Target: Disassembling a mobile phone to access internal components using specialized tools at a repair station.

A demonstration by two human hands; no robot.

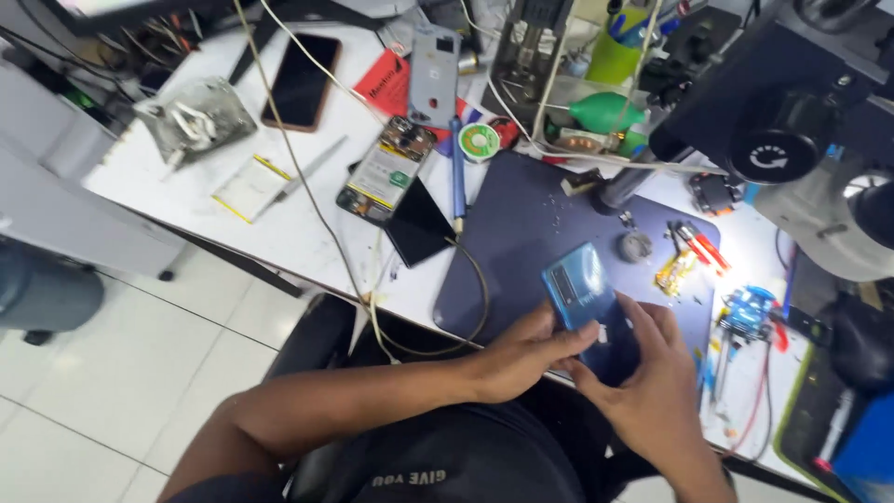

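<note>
Both hands, left and right, had fingers closed on a blue phone. Beyond the fingers, a green cup held pens on the tabletop.

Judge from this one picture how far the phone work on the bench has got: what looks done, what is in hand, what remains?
Done: an opened phone lies with its insides showing. In hand: the left hand and right hand grip a blue phone over the dark mat. Left: the opened phone lies uncovered.
</note>
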